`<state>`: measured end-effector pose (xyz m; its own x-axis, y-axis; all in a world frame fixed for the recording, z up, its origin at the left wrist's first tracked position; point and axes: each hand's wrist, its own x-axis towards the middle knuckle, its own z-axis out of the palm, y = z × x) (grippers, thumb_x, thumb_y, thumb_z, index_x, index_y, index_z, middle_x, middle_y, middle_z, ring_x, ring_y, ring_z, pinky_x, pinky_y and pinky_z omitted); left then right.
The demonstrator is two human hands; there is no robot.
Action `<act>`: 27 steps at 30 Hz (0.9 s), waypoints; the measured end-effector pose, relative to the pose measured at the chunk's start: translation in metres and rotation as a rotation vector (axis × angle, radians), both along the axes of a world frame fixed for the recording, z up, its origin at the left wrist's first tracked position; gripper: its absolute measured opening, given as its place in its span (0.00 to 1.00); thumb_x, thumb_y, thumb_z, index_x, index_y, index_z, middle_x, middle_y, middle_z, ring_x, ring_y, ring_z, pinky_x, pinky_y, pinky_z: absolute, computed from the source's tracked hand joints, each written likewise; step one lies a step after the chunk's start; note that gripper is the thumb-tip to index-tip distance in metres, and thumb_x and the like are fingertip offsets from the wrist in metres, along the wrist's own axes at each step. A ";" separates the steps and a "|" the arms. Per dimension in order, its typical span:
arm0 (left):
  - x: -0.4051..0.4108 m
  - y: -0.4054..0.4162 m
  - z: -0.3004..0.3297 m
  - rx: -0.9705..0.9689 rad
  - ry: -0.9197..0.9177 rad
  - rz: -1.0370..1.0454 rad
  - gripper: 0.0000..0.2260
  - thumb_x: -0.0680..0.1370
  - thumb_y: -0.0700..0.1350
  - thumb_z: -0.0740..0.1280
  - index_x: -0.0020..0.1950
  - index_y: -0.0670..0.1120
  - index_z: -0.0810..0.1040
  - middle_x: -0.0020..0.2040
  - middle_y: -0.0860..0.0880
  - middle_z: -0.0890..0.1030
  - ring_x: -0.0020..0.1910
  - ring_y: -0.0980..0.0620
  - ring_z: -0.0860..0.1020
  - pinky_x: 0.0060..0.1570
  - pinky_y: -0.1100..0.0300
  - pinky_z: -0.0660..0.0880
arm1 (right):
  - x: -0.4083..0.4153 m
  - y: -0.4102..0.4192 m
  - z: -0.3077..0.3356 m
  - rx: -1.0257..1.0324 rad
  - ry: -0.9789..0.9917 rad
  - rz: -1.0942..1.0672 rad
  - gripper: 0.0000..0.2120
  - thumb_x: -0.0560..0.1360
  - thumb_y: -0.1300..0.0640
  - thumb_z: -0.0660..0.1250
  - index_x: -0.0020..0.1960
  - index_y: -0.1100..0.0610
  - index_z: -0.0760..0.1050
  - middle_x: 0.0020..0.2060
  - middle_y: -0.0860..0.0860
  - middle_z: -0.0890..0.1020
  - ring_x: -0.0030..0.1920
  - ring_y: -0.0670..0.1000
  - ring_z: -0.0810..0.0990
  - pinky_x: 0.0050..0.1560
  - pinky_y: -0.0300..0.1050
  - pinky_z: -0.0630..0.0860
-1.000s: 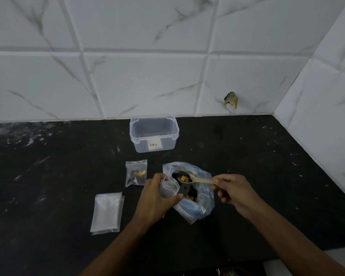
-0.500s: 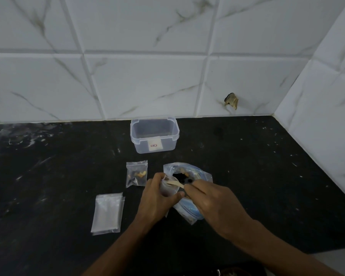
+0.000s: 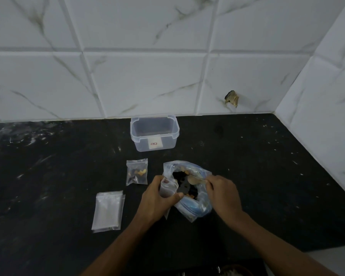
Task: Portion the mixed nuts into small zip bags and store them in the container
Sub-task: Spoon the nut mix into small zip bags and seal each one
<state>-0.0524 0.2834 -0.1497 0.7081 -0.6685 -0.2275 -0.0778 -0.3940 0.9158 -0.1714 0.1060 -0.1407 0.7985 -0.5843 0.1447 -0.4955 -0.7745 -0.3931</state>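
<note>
Crowding big bag [image 3: 195,208] rim: both hands

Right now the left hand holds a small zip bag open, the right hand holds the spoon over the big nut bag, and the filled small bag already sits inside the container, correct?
Not quite. In the head view the filled small bag lies on the counter, in front of the container, not inside it. The rest holds.

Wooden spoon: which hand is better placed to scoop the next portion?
Right hand: it grips the wooden spoon over the big nut bag; the left hand holds the small zip bag.
</note>
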 end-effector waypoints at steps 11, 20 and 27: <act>0.004 -0.008 0.003 0.014 0.034 -0.043 0.17 0.72 0.53 0.75 0.55 0.58 0.71 0.51 0.56 0.80 0.46 0.65 0.81 0.39 0.70 0.76 | 0.025 0.015 -0.015 0.250 -0.027 -0.057 0.14 0.78 0.62 0.61 0.35 0.55 0.75 0.29 0.50 0.77 0.29 0.47 0.76 0.29 0.43 0.73; 0.008 -0.008 0.000 -0.013 0.042 -0.048 0.20 0.71 0.53 0.76 0.58 0.57 0.71 0.55 0.53 0.80 0.51 0.59 0.82 0.45 0.65 0.79 | 0.026 0.005 -0.003 0.867 -0.036 -0.333 0.09 0.79 0.64 0.62 0.47 0.57 0.81 0.38 0.54 0.84 0.29 0.47 0.79 0.29 0.38 0.73; 0.012 -0.006 -0.009 -0.028 0.000 0.002 0.22 0.64 0.63 0.75 0.54 0.64 0.71 0.58 0.52 0.78 0.54 0.54 0.80 0.51 0.58 0.81 | 0.012 -0.001 0.007 0.962 -0.125 -0.416 0.10 0.78 0.65 0.63 0.44 0.58 0.82 0.36 0.55 0.83 0.30 0.46 0.77 0.29 0.38 0.72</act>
